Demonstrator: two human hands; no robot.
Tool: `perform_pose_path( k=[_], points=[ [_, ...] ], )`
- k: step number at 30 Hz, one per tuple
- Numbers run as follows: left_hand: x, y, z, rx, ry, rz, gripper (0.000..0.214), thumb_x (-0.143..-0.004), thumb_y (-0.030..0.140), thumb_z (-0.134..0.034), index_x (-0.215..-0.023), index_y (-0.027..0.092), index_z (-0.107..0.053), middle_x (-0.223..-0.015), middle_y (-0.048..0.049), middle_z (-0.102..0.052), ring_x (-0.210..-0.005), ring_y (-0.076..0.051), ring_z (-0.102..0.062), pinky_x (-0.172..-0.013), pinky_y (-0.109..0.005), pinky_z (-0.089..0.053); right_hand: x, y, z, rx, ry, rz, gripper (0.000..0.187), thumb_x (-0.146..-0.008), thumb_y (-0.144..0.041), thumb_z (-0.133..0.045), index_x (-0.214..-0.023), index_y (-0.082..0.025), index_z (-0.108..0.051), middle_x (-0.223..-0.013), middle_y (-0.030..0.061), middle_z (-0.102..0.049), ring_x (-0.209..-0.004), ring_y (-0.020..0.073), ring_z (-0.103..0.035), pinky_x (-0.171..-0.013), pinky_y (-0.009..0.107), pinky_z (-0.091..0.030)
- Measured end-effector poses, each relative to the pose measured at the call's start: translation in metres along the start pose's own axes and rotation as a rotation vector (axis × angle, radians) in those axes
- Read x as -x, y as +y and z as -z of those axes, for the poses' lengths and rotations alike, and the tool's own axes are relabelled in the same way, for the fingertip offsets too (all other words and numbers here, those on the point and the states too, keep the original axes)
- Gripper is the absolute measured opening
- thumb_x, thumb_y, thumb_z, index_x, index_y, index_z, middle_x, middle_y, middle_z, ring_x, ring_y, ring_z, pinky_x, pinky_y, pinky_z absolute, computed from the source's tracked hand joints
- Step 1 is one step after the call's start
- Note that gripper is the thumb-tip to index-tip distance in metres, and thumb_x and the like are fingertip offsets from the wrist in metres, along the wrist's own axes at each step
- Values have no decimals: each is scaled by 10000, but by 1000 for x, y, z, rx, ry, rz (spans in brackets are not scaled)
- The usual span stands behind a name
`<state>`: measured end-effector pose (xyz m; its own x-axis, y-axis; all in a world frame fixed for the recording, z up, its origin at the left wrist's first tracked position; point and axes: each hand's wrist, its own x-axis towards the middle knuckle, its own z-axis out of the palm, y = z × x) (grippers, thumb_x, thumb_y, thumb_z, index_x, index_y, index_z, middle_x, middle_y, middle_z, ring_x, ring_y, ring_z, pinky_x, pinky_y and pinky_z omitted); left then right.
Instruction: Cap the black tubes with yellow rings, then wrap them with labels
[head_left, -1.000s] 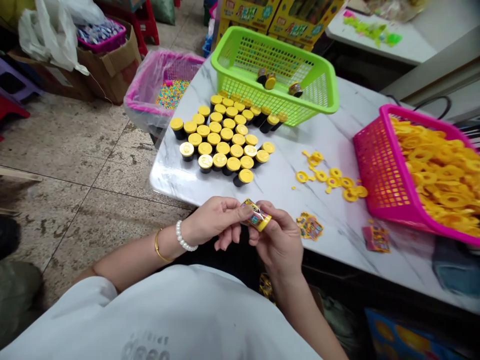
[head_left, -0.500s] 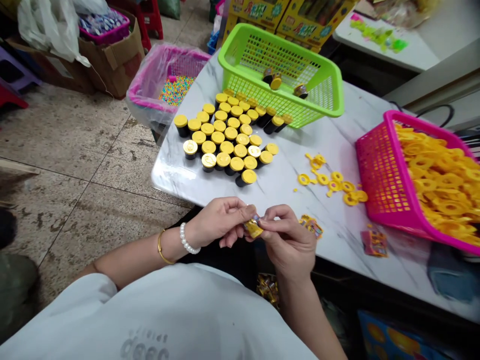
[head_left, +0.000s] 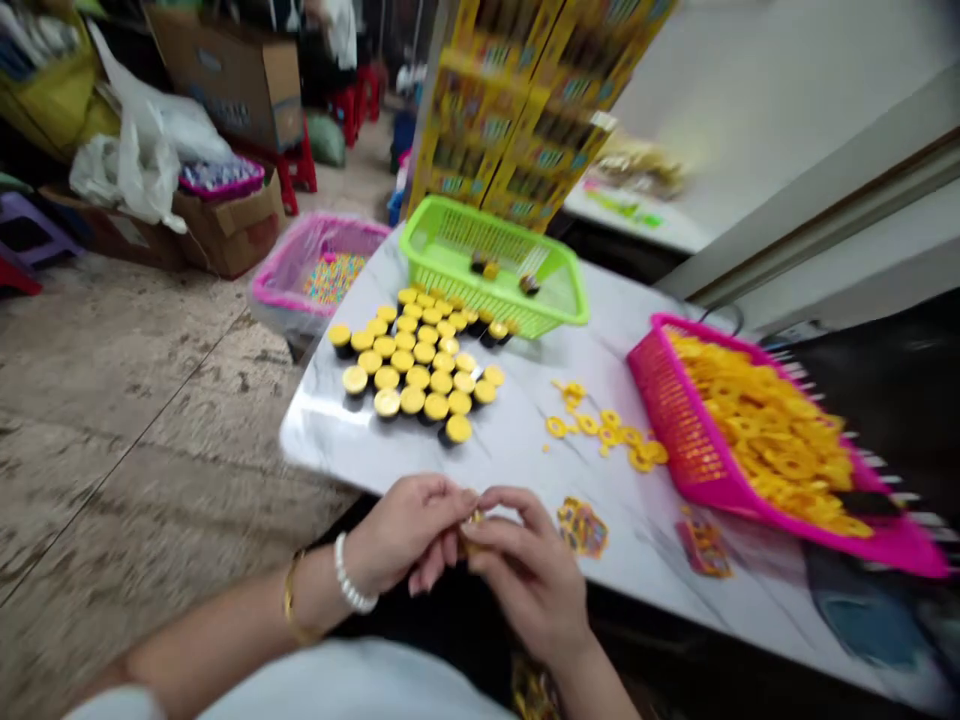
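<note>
Just past the table's near edge, my left hand and my right hand meet, fingertips pinched together. Between them is a small shiny yellow piece with print on it, mostly covered by the fingers and blurred now. Beyond my hands stand many small black tubs with yellow lids, packed close together. To the right of my right hand lies a pile of printed yellow labels. Loose yellow plastic rings with short tabs are scattered farther back.
A green basket with a few tubs inside stands at the back of the white table. On the right a pink basket is heaped with yellow rings. A red printed packet lies before it. A lined pink bin stands beyond the left edge.
The view has tilted upward, bringing more of the stacked yellow boxes and room into sight. My hands have drawn closer together around the yellow piece, hiding most of it.
</note>
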<state>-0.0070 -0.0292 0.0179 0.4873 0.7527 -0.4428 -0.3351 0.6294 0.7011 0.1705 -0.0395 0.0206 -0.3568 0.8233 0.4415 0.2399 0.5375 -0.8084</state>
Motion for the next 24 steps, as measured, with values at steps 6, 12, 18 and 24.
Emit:
perform_pose_path(
  k=[6,12,18,24],
  points=[
    [-18,-12,5,83,-27,-39,762,-720,726,-697,-1178,160,-472,-690,-8,-685,-356,-88,-537,-292,-149,-356,-89,38,54,334,169,28,90,-838,-235,-702,-866,-287,-769,-995,52,-663,-748,187,-723,-587,281,-637],
    [-8,-10,9,-15,70,-77,737,-682,627,-798,-1168,159,-502,-731,0,-669,-421,-94,-565,-317,-154,-377,-204,55,117,314,241,-129,472,-785,-289,-717,-1257,-276,-689,-1145,48,-666,-636,113,-667,-493,256,-590],
    [3,-6,15,-69,63,-67,575,-690,566,-825,-999,128,-617,-676,7,-632,-452,-66,-532,-347,-134,-373,-85,39,133,653,226,-173,147,-828,-340,-722,-829,-213,-796,-797,42,-745,-691,162,-656,-688,307,-541],
    [-2,-8,12,-196,31,-56,484,-753,548,-782,-961,132,-648,-677,9,-622,-452,-52,-507,-367,-137,-366,39,64,121,543,239,-506,225,-765,-425,-749,-801,-205,-773,-772,56,-723,-652,176,-608,-607,311,-472]
  ],
)
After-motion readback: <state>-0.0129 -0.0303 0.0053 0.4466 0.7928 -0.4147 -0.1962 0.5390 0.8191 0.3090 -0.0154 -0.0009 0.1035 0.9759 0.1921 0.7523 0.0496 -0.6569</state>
